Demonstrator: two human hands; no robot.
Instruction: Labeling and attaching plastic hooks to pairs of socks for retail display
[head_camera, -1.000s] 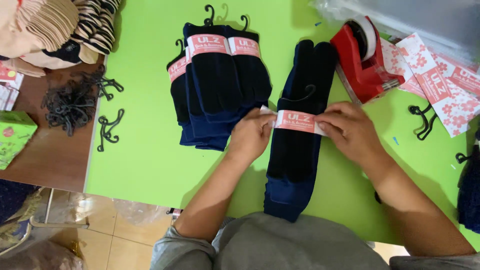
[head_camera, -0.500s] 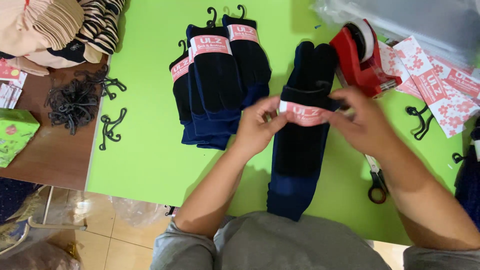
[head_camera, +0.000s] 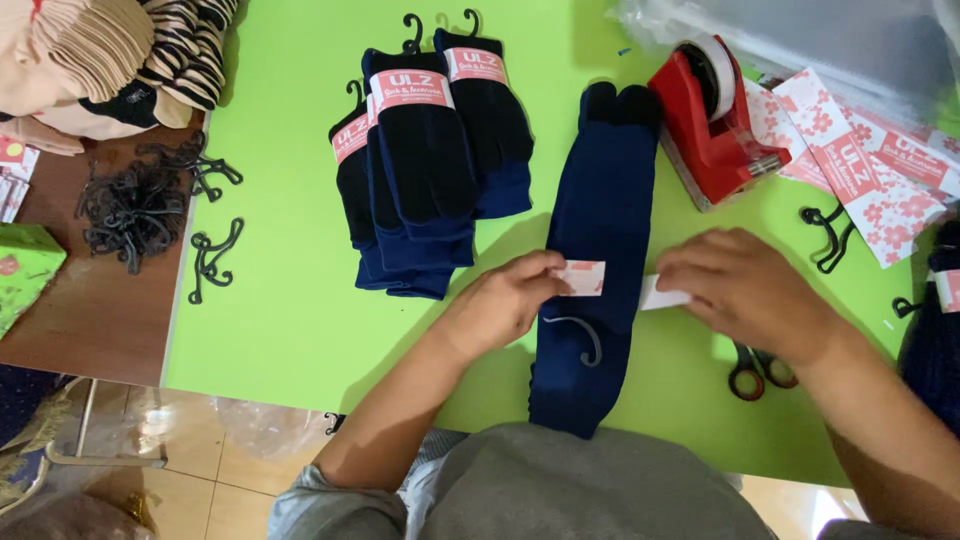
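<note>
A pair of dark navy socks (head_camera: 605, 200) lies lengthwise on the green table (head_camera: 280, 300) in front of me, with a black plastic hook (head_camera: 580, 335) resting on its lower part. A pink and white paper label band (head_camera: 583, 278) runs under the socks, and its two ends stick out on either side. My left hand (head_camera: 500, 300) pinches the pink end and folds it over the left edge of the socks. My right hand (head_camera: 745, 290) holds the white end at the right edge.
A stack of labelled navy socks (head_camera: 425, 160) lies to the left, and a red tape dispenser (head_camera: 712, 120) stands at the upper right beside flowered label sheets (head_camera: 860, 160). Scissors (head_camera: 760, 370) lie under my right wrist. Loose black hooks (head_camera: 130, 205) sit on the brown table at left.
The sock pair has been turned over and laid flat. The label's face now lies underneath, its two ends stick out at the sides, and the hook now shows near me.
</note>
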